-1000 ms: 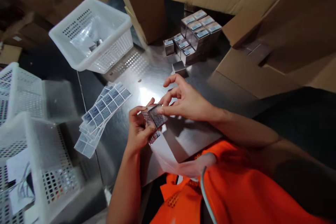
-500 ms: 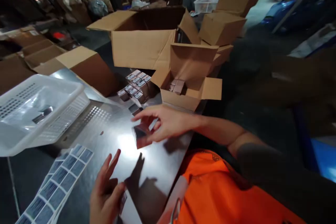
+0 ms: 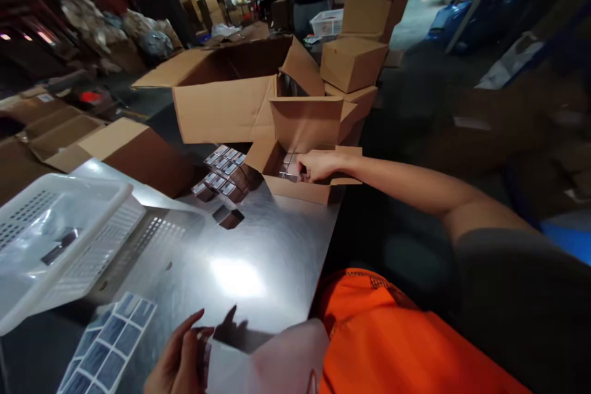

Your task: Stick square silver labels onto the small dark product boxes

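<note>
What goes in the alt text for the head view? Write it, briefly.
A person's right hand reaches into a small open cardboard box at the far edge of a metal table. The left hand is near sheets of labels, beside a white basket.

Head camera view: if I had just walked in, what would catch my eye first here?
Probably the right hand stretched out into a small open cardboard box at the far edge of the shiny metal table, touching the small boxes inside. Just left of it stands a cluster of small labelled boxes. Near the bottom, the left hand holds something small beside a sheet of blue labels, and a white basket sits on the left.
</note>
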`<state>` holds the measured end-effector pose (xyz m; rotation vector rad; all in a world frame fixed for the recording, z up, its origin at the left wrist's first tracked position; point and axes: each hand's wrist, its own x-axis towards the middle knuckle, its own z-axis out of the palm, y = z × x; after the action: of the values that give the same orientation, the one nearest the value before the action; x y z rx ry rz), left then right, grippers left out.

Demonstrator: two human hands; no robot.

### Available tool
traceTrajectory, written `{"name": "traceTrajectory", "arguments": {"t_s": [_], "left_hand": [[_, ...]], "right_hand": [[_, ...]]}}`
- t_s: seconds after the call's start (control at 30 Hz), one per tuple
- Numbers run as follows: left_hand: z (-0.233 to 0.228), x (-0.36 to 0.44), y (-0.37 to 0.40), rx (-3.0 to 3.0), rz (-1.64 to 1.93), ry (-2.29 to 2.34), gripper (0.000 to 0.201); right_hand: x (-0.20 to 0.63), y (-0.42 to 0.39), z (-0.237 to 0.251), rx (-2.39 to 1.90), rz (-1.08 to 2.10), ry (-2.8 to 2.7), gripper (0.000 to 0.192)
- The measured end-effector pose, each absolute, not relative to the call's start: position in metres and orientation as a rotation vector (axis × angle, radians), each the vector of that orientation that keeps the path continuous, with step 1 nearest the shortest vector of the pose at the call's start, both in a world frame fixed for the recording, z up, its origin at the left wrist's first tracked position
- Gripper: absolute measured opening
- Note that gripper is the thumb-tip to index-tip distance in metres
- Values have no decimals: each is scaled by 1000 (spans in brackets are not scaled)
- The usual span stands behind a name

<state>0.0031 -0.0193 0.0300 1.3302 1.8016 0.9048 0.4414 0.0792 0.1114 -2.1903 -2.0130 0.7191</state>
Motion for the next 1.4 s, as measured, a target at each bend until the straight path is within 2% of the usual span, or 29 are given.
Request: {"name": "traceTrajectory", "arguments": {"t_s": [0.13,0.27,0.37,0.53,0.6,0.63,0.73,0.77,0.8,0.93,1.1,1.2,1.4], "left_hand": [[23,0,-13,1304,886,1792,73],[18,-2,-8,1270,872,1793,82],[16,-1,-8,1348,967,1868,75],[16,1,-7,1443,1124,2002,44],[16,1,-5,1454,1188,2055,36],[16,0,-3,1455,1214,2083,32],[14,0,-2,1448,1326,2126,28],[13,1,-3,1445,1375,2113,28],[12,1,-5,1441,1426,2083,30],[7,1,-9,1446,1574,1913,43],[13,-2,-5,1304,1576,1723,52],[19,0,-2,1060,1565,1487,58],[20,2,-1,799,1506,1298,63]], "right_hand": [[446,77,112,-2080,965,-1972,58],[446,82,110,-2060,983,-1996,62],[439,82,110,-2093,808,-2031,61],[415,59,131,-2233,384,-2042,45],[390,42,139,-2142,141,-2052,55],[371,33,139,-1876,48,-2008,52],[295,12,122,-1181,375,-2039,36],[266,10,111,-1033,566,-2151,36],[239,11,99,-929,702,-2225,43],[169,39,61,-936,1020,-2296,50],[166,57,53,-1021,1126,-2216,30],[170,53,50,-1046,979,-2209,23],[168,43,28,-942,121,-2241,16]]}}
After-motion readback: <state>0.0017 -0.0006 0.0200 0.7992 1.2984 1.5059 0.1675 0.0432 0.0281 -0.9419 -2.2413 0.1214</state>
